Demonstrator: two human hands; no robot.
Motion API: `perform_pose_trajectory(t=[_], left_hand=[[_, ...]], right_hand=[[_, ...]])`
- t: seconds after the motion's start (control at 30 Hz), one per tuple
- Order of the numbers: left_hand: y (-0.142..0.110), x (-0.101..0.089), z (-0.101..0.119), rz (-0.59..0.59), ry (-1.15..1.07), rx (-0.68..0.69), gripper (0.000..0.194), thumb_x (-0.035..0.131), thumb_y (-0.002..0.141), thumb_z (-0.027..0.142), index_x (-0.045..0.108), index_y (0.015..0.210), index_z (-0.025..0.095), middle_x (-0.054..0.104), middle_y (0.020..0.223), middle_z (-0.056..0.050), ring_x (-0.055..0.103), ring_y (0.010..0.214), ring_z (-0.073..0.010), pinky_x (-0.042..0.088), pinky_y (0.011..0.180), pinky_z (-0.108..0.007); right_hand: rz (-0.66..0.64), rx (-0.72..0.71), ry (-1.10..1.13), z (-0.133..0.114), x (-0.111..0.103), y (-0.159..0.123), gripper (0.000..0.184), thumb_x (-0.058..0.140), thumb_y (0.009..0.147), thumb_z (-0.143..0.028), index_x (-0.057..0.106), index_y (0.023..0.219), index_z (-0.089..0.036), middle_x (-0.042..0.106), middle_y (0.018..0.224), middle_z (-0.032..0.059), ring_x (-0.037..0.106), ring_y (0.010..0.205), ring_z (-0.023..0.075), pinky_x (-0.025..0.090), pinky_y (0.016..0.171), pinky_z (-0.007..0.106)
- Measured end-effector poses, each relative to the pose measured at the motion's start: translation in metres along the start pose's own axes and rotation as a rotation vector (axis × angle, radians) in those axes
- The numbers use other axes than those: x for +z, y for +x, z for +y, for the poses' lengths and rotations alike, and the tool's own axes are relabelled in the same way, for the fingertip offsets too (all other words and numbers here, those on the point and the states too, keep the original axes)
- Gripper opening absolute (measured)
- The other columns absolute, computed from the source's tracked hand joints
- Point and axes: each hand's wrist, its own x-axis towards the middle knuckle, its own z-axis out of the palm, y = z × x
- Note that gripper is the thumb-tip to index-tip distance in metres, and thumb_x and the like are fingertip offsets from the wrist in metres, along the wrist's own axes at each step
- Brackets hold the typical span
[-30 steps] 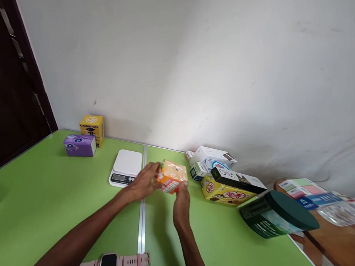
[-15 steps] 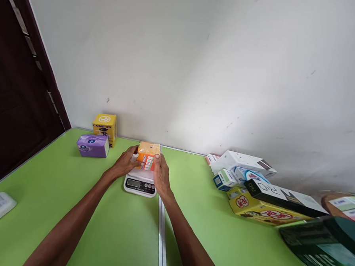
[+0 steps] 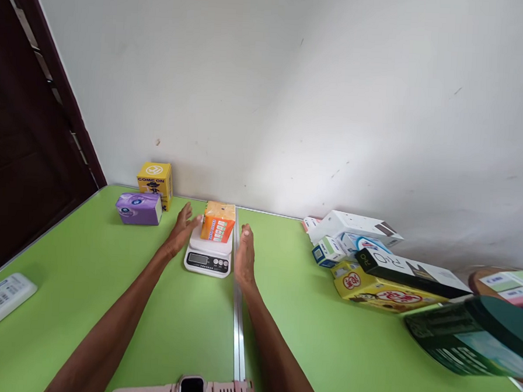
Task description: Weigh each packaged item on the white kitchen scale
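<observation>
An orange plastic-wrapped tissue pack (image 3: 218,223) rests on the white kitchen scale (image 3: 208,262), whose display and buttons face me. To the left of the pack is my left hand (image 3: 183,230), fingers apart and holding nothing. My right hand (image 3: 245,256) is on the other side, a small gap from the pack, palm turned inward with the fingers stretched out. At the bottom edge lies a pink-strapped smartwatch (image 3: 192,388) between my forearms.
Behind and left stand a purple tissue pack (image 3: 138,209) and a yellow box (image 3: 155,181). Several boxes, among them a yellow one (image 3: 385,291) and a black-and-white one (image 3: 419,274), lie to the right near a dark green container (image 3: 468,335). A white package (image 3: 4,299) lies far left on the green table (image 3: 167,331).
Both hands have let go of the orange tissue pack and moved apart, leaving it on the scale. The view has shifted, so the smartwatch now shows at the bottom.
</observation>
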Motion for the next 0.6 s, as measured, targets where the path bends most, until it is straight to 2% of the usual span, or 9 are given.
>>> perform_pose_trajectory(t=[0.1, 0.23, 0.47, 0.6], left_hand=[[-0.007, 0.008, -0.021, 0.124, -0.198, -0.112, 0.1, 0.054, 0.1, 0.084, 0.028, 0.179, 0.028, 0.023, 0.191, -0.014, 0.024, 0.178, -0.0304, 0.022, 0.146, -0.049], [-0.009, 0.02, -0.04, 0.165, -0.35, -0.139, 0.102, 0.047, 0.102, 0.086, 0.022, 0.181, 0.026, 0.026, 0.191, -0.014, 0.028, 0.177, -0.0288, 0.027, 0.145, -0.047], [-0.01, 0.025, -0.042, 0.154, -0.405, -0.127, 0.105, 0.046, 0.101, 0.089, 0.024, 0.181, 0.024, 0.032, 0.188, -0.015, 0.033, 0.175, -0.0326, 0.03, 0.144, -0.047], [-0.011, 0.025, -0.041, 0.154, -0.423, -0.141, 0.103, 0.045, 0.104, 0.085, 0.023, 0.181, 0.022, 0.031, 0.188, -0.017, 0.034, 0.175, -0.0318, 0.031, 0.143, -0.046]], right_hand=[[0.012, 0.064, 0.134, 0.018, -0.005, -0.008, 0.117, 0.037, 0.095, -0.1, 0.041, 0.177, -0.017, 0.04, 0.184, 0.0153, 0.035, 0.173, 0.0343, 0.026, 0.142, 0.053], [-0.028, 0.067, 0.24, 0.024, -0.007, -0.011, 0.118, 0.045, 0.092, -0.1, 0.042, 0.177, -0.017, 0.048, 0.179, 0.0171, 0.044, 0.168, 0.0341, 0.03, 0.14, 0.054], [-0.067, 0.093, 0.303, 0.025, -0.006, -0.009, 0.127, 0.052, 0.087, -0.102, 0.039, 0.178, -0.013, 0.045, 0.18, 0.0193, 0.044, 0.168, 0.0372, 0.031, 0.14, 0.057], [-0.077, 0.081, 0.301, 0.03, -0.003, -0.008, 0.12, 0.054, 0.089, -0.1, 0.043, 0.176, -0.019, 0.048, 0.179, 0.0154, 0.045, 0.168, 0.0349, 0.031, 0.141, 0.054]])
